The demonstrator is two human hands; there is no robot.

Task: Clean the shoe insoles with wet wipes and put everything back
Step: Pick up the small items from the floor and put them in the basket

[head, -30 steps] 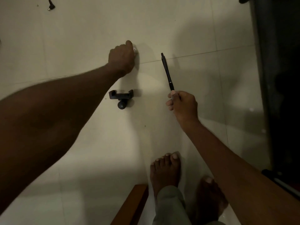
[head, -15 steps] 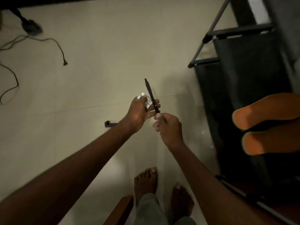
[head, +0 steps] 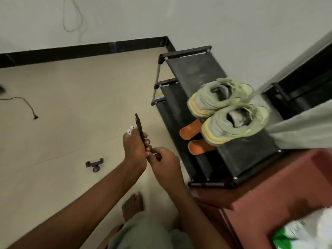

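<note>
The pair of pale green sneakers [head: 226, 110] sits on the top shelf of the black shoe rack [head: 195, 72], and two orange insoles [head: 195, 139] lie on the shelf below, their rounded ends poking out from under the shoes toward eight o'clock. So the insoles are out of the shoes and not yet put back; whether they have been wiped cannot be told from here, and the only hint of wipes is a green-and-white packet [head: 294, 234], blurred, on the reddish worktop [head: 269, 186] at about five o'clock. I judge the cleaning and the returning both remain to be done. Neither hand is on the task's things. The left hand [head: 133, 150] has its fingers [head: 146, 139] curled round a dark pen [head: 139, 129], which stands up toward twelve o'clock, with small white bits [head: 130, 130] pinched near its thumb. The right hand [head: 164, 159] is curled too, touching the pen's lower end, though the hands hide what it grips. The insoles lie well apart from both, at about three o'clock. A small black clamp mount [head: 94, 164] rests on the tiled floor [head: 71, 105] at nine o'clock.
</note>
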